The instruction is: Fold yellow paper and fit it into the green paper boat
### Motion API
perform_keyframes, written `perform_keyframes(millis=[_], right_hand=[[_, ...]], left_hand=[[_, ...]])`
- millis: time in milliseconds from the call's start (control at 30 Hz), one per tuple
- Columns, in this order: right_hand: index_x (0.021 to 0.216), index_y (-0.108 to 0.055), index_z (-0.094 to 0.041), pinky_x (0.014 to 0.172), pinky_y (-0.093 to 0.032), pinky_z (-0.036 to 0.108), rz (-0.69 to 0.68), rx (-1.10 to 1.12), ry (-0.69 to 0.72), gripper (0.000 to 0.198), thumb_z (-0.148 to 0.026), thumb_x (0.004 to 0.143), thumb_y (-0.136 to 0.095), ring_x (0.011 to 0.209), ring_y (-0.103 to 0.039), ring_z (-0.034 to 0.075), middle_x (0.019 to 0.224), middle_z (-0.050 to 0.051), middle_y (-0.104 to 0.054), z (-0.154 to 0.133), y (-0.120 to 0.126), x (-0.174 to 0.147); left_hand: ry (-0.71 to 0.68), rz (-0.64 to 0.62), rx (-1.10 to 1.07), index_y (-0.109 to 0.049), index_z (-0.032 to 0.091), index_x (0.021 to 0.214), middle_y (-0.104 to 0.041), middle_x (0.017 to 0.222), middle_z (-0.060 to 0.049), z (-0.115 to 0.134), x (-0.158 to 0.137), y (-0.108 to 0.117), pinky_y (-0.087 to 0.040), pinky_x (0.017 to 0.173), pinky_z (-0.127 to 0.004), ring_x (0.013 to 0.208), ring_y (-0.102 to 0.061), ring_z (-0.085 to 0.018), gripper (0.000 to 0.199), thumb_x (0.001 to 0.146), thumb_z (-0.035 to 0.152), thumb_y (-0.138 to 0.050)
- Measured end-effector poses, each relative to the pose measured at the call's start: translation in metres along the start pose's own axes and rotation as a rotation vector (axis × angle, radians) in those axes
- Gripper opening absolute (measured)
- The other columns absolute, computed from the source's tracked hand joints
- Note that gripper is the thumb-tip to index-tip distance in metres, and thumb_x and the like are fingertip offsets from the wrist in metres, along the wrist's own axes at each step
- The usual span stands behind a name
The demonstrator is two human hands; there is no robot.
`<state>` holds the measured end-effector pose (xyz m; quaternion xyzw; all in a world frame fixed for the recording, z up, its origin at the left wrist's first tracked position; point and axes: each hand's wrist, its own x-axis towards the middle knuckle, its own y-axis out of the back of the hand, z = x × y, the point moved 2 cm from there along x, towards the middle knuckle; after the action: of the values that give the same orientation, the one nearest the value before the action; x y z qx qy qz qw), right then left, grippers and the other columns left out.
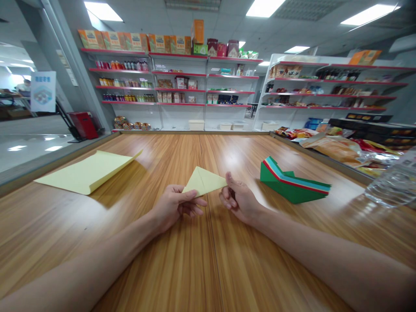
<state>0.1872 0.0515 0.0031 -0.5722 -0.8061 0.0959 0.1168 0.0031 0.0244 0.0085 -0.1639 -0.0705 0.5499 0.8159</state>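
A pale yellow piece of paper folded into a triangle (205, 181) is held above the middle of the wooden table. My left hand (175, 203) pinches its left corner, thumb on top and fingers beneath. At the opposite corner, my right hand (238, 197) grips the paper's tip between thumb and curled fingers. A crease or flap edge runs down from the triangle's top point. To the right lies a green folded paper piece (294, 184) with nested blue, white and red layers. A yellow paper sheet (89, 171) with curled edges rests at the left.
A clear plastic bottle (394, 182) is at the right edge of the wooden table (182, 268). Beyond the raised right rim are snack packages (341, 149). Stocked shelves (180, 78) stand behind the table, and a red box (83, 125) is on the floor at left.
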Motion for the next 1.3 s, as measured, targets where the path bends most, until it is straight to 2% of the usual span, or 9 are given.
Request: perform_keyframes(millis=[133,233,367,500,800,933,1033,1133,1300], right_hand=[[0.042,-0.046,-0.015,0.033,-0.018,0.02,-0.03,-0.109,0.043,0.056,-0.056,0.08,-0.052,0.028,-0.031,0.006,0.029,-0.005,-0.034,0.002,-0.001,-0.002],[0.048,-0.052,-0.013,0.033,-0.02,0.019,-0.163,-0.279,0.04,0.053,-0.055,0.08,-0.052,0.029,-0.036,0.005,0.034,-0.003,-0.043,0.003,-0.009,-0.007],[0.051,-0.052,-0.014,0.031,-0.025,0.017,-0.296,-0.399,0.003,0.05,-0.056,0.078,-0.052,0.031,-0.039,0.005,0.041,-0.003,-0.048,0.001,-0.02,-0.015],[0.053,-0.052,-0.014,0.028,-0.023,0.016,-0.315,-0.398,-0.027,0.046,-0.052,0.081,-0.05,0.027,-0.035,0.004,0.038,-0.005,-0.045,-0.003,-0.022,-0.018],[0.057,-0.054,-0.013,0.031,-0.027,0.015,-0.39,-0.457,0.016,0.049,-0.053,0.085,-0.044,0.033,-0.041,0.004,0.048,-0.001,-0.051,0.002,-0.03,-0.019],[0.048,-0.05,-0.014,0.028,-0.021,0.016,-0.382,-0.393,0.015,0.053,-0.054,0.083,-0.044,0.027,-0.033,0.003,0.037,-0.004,-0.044,0.0,-0.036,-0.024],[0.051,-0.052,-0.014,0.027,-0.02,0.017,-0.383,-0.339,0.001,0.051,-0.053,0.083,-0.046,0.027,-0.035,0.004,0.041,-0.002,-0.049,0.0,-0.037,-0.026],[0.052,-0.054,-0.012,0.03,-0.021,0.017,-0.326,-0.33,0.018,0.052,-0.051,0.085,-0.044,0.03,-0.037,0.003,0.047,0.001,-0.055,0.002,-0.035,-0.022],[0.047,-0.051,-0.012,0.033,-0.021,0.018,-0.097,-0.329,0.067,0.054,-0.049,0.085,-0.047,0.032,-0.036,0.005,0.036,0.0,-0.047,0.006,-0.022,-0.011]], left_hand=[[0.154,-0.147,0.013,-0.065,0.007,0.092,-0.07,0.09,-0.018,0.0,-0.005,-0.006,-0.052,0.055,-0.023,0.076,-0.069,-0.025,0.024,0.074,0.022,-0.067],[0.156,-0.166,0.028,-0.065,0.01,0.095,-0.071,0.086,-0.014,0.0,-0.008,-0.01,-0.053,0.056,-0.022,0.07,-0.069,-0.02,0.025,0.08,0.029,-0.062],[0.153,-0.273,0.149,-0.066,0.008,0.084,-0.069,0.078,-0.014,-0.001,-0.01,-0.018,-0.05,0.045,-0.019,0.058,-0.067,-0.018,0.035,0.082,0.042,-0.056],[0.071,-0.125,0.206,-0.061,0.008,0.067,-0.064,0.058,-0.01,-0.002,-0.007,-0.023,-0.044,0.033,-0.018,0.039,-0.058,-0.013,0.051,0.082,0.055,-0.047],[-0.2,0.13,0.398,-0.052,0.014,0.066,-0.06,0.05,-0.002,-0.006,-0.011,-0.034,-0.029,0.022,-0.016,0.026,-0.046,-0.009,0.044,0.085,0.052,-0.044],[-0.15,0.217,0.465,-0.051,0.015,0.063,-0.053,0.039,0.001,-0.009,-0.012,-0.037,-0.022,0.019,-0.016,0.02,-0.038,-0.008,0.047,0.084,0.055,-0.041],[-0.113,0.158,0.414,-0.052,0.014,0.061,-0.055,0.04,-0.001,-0.01,-0.01,-0.038,-0.022,0.019,-0.015,0.02,-0.036,-0.007,0.049,0.085,0.055,-0.04],[-0.174,0.096,0.326,-0.053,0.011,0.061,-0.059,0.047,-0.004,-0.009,-0.01,-0.038,-0.022,0.02,-0.013,0.022,-0.039,-0.006,0.05,0.087,0.052,-0.04],[-0.08,-0.033,0.143,-0.058,0.008,0.081,-0.068,0.071,-0.012,-0.008,-0.011,-0.039,-0.043,0.032,-0.018,0.04,-0.06,-0.014,0.038,0.086,0.045,-0.047]])
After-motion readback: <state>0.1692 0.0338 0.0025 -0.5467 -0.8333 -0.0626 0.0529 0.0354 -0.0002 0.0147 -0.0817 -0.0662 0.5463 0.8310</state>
